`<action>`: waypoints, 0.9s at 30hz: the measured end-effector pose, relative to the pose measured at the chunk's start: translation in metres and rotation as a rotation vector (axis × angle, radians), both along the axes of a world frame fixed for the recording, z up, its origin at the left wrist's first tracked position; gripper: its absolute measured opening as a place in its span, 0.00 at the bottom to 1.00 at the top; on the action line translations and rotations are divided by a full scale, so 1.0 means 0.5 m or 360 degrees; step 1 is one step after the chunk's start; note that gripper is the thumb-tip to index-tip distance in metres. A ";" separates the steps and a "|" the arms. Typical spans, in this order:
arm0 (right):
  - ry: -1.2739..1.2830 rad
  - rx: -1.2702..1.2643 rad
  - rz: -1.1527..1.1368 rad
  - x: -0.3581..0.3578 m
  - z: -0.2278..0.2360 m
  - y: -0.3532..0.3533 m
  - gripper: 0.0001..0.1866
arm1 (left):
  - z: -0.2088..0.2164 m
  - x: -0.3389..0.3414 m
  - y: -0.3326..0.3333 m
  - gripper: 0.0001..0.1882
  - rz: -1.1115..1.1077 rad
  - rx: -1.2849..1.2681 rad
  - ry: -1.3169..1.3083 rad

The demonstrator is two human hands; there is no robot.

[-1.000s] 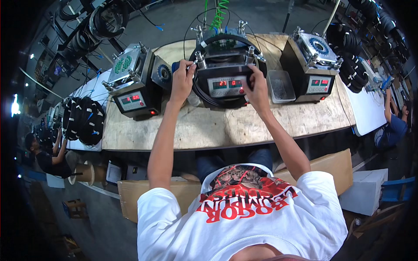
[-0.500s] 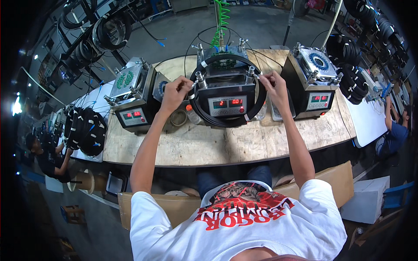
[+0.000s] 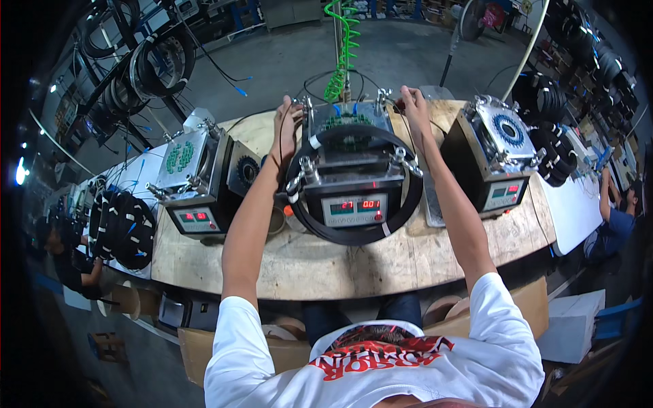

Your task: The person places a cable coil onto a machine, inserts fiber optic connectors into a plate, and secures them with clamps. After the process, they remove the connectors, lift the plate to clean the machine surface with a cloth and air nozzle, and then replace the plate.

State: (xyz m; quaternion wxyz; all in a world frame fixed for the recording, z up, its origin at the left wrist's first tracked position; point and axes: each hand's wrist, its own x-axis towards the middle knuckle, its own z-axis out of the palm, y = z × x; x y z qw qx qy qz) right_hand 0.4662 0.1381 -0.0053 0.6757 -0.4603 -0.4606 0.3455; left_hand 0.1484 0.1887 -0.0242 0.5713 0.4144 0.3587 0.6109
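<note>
Reference centre: the middle machine (image 3: 355,204). The left hand (image 3: 286,128), fingers curled, is at 10 o'clock, beside the rear-left clamp (image 3: 307,104). The right hand (image 3: 413,107), partly curled, lies between 1 and 2 o'clock, near the rear-right clamp (image 3: 383,96). Whether either grasps anything cannot be determined. The black cable coil (image 3: 347,236) loops around the machine's front, lowest at 6 o'clock.

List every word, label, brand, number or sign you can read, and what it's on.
I'm not copying the characters, only saying where they stand:
Middle machine: red lit digits on its panel.
Left machine: small red lit digits.
Right machine: small red lit digits.
White shirt: red lettering on the front.
Button markings on the panels: too small to read.
</note>
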 end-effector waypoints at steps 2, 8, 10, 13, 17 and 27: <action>-0.0066 -0.0020 -0.0024 0.019 -0.024 0.027 0.19 | 0.028 0.063 -0.022 0.21 -0.0199 -0.0096 -0.0100; -0.0346 0.0149 0.0081 -0.039 -0.033 0.049 0.17 | 0.055 0.078 -0.054 0.19 0.0148 -0.0065 -0.0098; -0.0299 0.0115 0.0098 -0.044 -0.027 0.039 0.16 | 0.062 0.076 -0.064 0.17 0.0170 -0.0152 -0.0045; -0.0159 0.0051 0.0209 -0.022 -0.037 0.058 0.15 | 0.035 0.081 -0.042 0.17 0.0214 0.0006 -0.0057; -0.0040 -0.0087 0.0318 -0.005 -0.046 0.077 0.15 | -0.012 0.065 -0.001 0.18 0.0305 0.0163 0.0081; -0.0167 -0.0070 0.0291 0.001 -0.046 0.074 0.17 | 0.008 0.071 -0.012 0.17 0.0213 0.0119 -0.0012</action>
